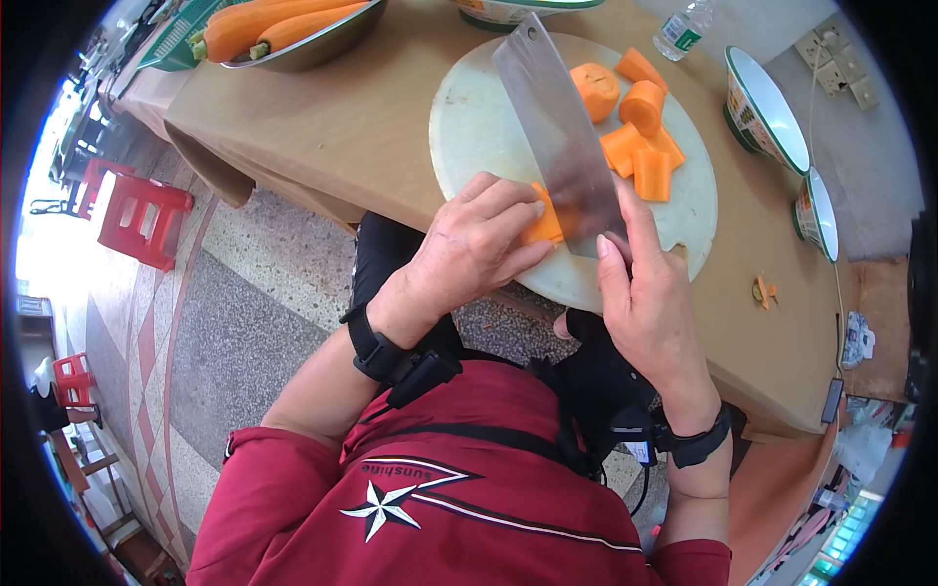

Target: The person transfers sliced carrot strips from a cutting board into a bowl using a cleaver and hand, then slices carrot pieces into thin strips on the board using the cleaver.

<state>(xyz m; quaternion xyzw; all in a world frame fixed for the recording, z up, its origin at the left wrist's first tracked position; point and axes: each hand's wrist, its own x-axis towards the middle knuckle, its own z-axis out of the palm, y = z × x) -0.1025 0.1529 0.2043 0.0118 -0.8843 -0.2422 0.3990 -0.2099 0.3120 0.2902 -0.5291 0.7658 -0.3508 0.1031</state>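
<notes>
My right hand (647, 293) grips a cleaver (557, 122), its index finger stretched along the broad metal blade. The handle is hidden inside my palm. Curled fingers of my left hand (479, 234) hold a carrot piece (540, 223) against the round cutting board (479, 117), just left of the blade. More orange shows faintly around the blade's lower part; whether the edge is in the carrot I cannot tell. On the board's right side, beyond the blade, lie several cut carrot chunks (652, 176) and a thicker carrot end (595, 90).
A metal bowl (322, 47) of whole carrots stands at the back left beside a green basket (176, 44). A plastic bottle (681, 31) and white bowls (772, 107) sit behind and right of the board. Carrot scraps (765, 290) lie on the brown-covered table (322, 127).
</notes>
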